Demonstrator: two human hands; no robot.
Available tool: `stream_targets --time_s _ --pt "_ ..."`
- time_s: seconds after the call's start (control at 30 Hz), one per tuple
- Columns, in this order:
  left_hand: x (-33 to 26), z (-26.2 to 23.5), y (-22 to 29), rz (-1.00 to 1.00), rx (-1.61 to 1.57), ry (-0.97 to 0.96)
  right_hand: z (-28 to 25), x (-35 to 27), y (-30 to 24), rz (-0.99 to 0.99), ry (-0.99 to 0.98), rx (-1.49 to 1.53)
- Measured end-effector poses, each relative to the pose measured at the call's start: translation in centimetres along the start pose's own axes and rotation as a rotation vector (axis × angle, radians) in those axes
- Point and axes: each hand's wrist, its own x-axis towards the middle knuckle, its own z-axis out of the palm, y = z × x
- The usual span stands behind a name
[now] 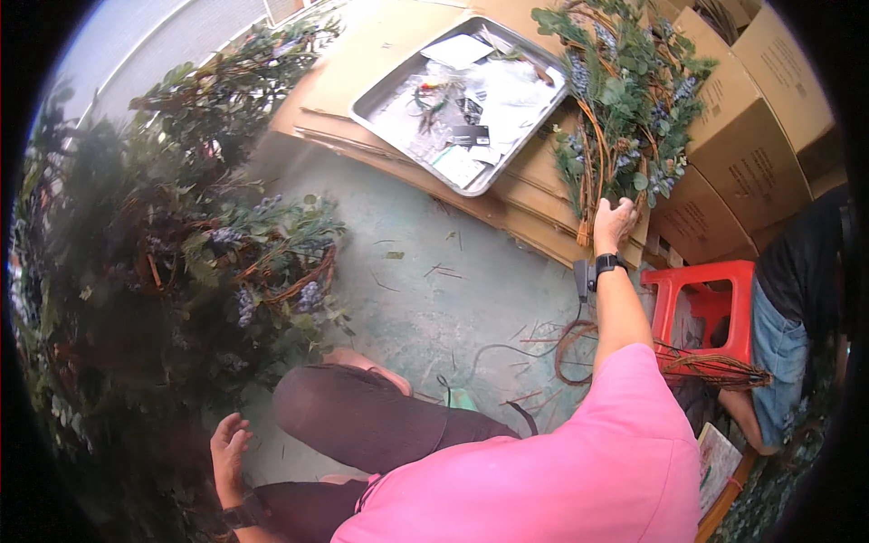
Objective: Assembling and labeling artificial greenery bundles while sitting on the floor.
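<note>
- The wreath (665, 109) lies on the stacked cardboard (534, 201), right of the tray: brown twigs bent in long strands, with dark pine needles, rounder grey-green leaves and clusters of blue berries.
- Its twigs run bare and reddish brown along the left side, ending in a blunt bundle toward the person.
- The right hand (615, 222) is at the wreath's near end, fingers bent against the twigs; I cannot tell whether they close around one.
- The left hand (230, 445) is released, fingers loosely curled and apart, just beside the big heap of greenery (163, 271).
- The right fingertips are partly lost among leaves, and the wreath's far end runs up to the upper rim of the view.
- The heap's lower part is dark and blurred; single branches are hard to make out. Another person, in blue jeans (778, 348), is cut off at the right.
- The metal tray (412, 165), holding papers and plastic, limits room to the wreath's left; brown boxes (747, 163) crowd its right.
- Between heap and cardboard edge stretches grey-green floor (407, 281) with scattered twig bits; a red stool (744, 303) stands right of the right forearm.
</note>
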Motion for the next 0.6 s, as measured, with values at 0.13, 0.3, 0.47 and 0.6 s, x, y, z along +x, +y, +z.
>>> stream_targets --time_s 0.13,0.3,0.47,0.6 --pt "2.1 1.8 -0.7 -0.004 0.023 -0.083 4.0 -0.9 6.2 0.297 -0.546 0.394" --pt "1.0 3.4 -0.6 -0.037 0.029 -0.083 -1.7 -1.8 -0.4 0.646 -0.8 0.842" --pt "0.3 4.1 0.0 -0.06 0.025 -0.085 -4.6 1.0 -1.1 0.634 -0.99 1.074" --pt "0.0 4.9 0.5 -0.081 0.045 -0.07 -6.2 3.1 -1.5 0.605 -1.01 1.26"
